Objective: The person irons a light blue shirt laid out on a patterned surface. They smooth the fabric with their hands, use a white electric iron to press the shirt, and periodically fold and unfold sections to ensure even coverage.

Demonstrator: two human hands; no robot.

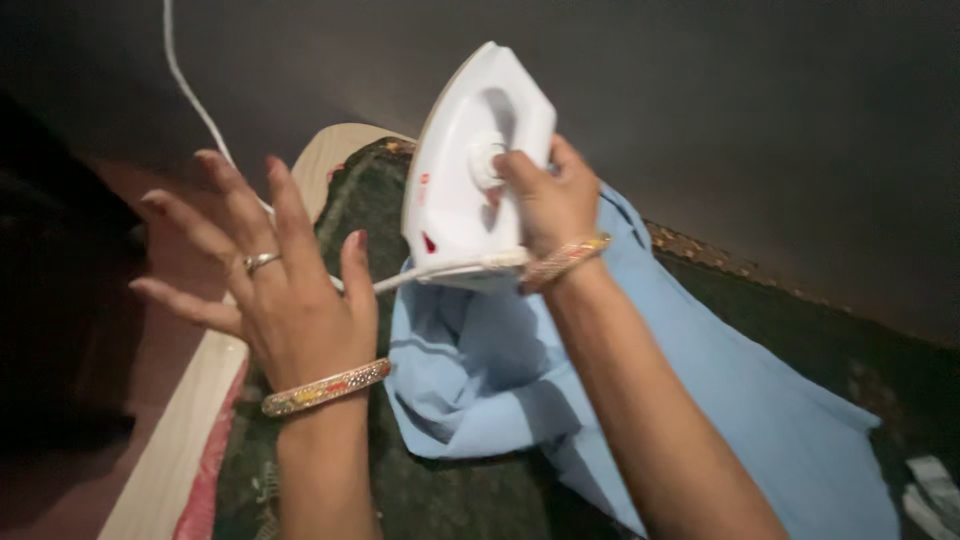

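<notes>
My right hand (553, 200) grips the handle of a white electric iron (460, 165), held tilted above a light blue cloth (700, 400). The iron's white cord (195, 100) runs from its rear up to the top left. My left hand (270, 285) is raised with fingers spread apart, holding nothing, left of the iron and close to the cord. Both wrists wear bangles, and the left hand has a ring. The blue cloth lies crumpled near the iron and spreads to the lower right over a dark green patterned cover (450, 500).
The cover lies on a pale wooden board (170, 460) with a rounded far end and a red edge strip. A dark grey wall (750, 120) stands behind it. Dark floor lies to the left. A pale object (935, 485) sits at the right edge.
</notes>
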